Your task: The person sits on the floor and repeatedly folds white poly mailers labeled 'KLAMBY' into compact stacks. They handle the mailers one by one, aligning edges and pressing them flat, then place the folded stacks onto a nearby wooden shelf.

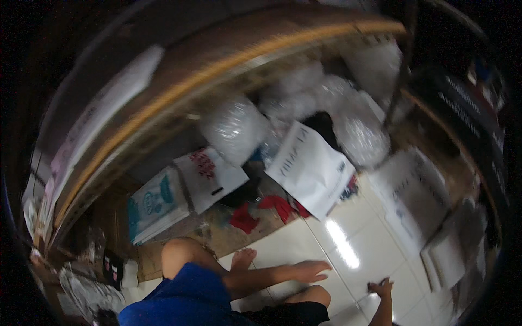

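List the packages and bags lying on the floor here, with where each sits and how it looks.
White mailer bag: centre, flat, tilted, dark print.
White bag with red print: left of centre, flat.
Teal-and-white package: far left, rectangular.
Clear plastic bundles: behind, rounded, shiny.
White flat bags: right, stacked on tile.

The person sits low with knees bent, one bare foot flat ahead. The left hand reaches forward from a blue sleeve, forearm level, palm down, fingers straight and together, holding nothing. The right hand comes up from the lower edge on a bare forearm, fingers loosely curled and slightly spread; whether it grips anything cannot be told. The hands are apart.
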The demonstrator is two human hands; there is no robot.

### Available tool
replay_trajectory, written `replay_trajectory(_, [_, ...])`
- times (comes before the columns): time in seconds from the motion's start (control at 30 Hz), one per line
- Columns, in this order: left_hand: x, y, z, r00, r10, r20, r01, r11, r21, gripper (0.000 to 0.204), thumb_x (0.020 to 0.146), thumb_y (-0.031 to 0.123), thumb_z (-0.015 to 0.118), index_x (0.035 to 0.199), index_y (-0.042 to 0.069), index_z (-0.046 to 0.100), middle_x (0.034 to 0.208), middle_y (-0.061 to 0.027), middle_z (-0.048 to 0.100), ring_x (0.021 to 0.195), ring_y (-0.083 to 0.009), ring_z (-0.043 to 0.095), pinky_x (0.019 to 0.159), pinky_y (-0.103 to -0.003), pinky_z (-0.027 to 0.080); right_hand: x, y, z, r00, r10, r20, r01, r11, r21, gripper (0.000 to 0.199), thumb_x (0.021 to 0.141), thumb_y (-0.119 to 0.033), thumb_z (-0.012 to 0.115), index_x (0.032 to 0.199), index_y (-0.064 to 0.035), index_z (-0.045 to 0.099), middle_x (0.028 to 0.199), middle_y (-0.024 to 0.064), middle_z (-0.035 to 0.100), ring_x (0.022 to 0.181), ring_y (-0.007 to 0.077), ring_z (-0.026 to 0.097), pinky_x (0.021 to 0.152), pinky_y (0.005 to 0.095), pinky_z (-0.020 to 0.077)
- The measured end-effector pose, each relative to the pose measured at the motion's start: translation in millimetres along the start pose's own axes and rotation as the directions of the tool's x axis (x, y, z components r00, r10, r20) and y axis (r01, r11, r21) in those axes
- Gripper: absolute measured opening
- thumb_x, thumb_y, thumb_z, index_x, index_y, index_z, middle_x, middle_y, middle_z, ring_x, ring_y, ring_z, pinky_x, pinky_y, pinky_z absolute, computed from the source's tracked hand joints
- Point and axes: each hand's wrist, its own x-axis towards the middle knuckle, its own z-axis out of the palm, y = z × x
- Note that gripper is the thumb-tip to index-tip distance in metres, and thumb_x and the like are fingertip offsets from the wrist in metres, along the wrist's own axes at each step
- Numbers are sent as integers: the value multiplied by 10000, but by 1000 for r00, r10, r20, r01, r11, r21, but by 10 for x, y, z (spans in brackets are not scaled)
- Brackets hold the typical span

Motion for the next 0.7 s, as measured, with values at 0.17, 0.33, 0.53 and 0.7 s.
replay_trajectory(0.17, [-979,977,-1034,975,-20,-221,17,1000,-14,401,960,268,526,1261,2,533,1266,-188,560,1160,-342,553,995,-408,431,1195,493,-625,971,-58,-231,203,709,676,429,895,-173,666,1202,69,490,1089,142,619,939,202,601,779,347,524])
replay_trajectory(0.33, [-2499,1735,-1559,784,-127,-608,63,990,-126,305,948,185,567,1204,22,599,1199,-153,611,1077,-289,618,902,-370,504,-172,-2359,-593,920,-236,-313,374,290,881,456,936,-204,615,1290,48,475,1115,89,589,908,171,580,788,306,490])
replay_trajectory(0.53, [-3500,2704,-2574,290,354,-889,461,763,453,219,849,102,659,1056,31,662,1051,-150,674,989,-320,649,854,-389,523,-1781,-4583,-2758,271,-570,-776,917,-91,388,235,940,-28,545,1169,20,551,1028,115,621,928,179,605,796,309,507])
replay_trajectory(0.7, [-4406,2712,-3345,222,293,-930,763,542,353,433,875,170,618,1268,17,520,1327,-195,519,1250,-363,478,1064,-418,368,-3449,-5980,-3360,-517,-709,-481,828,-556,-70,305,789,25,672,1087,16,607,1039,159,636,879,252,631,786,319,509])
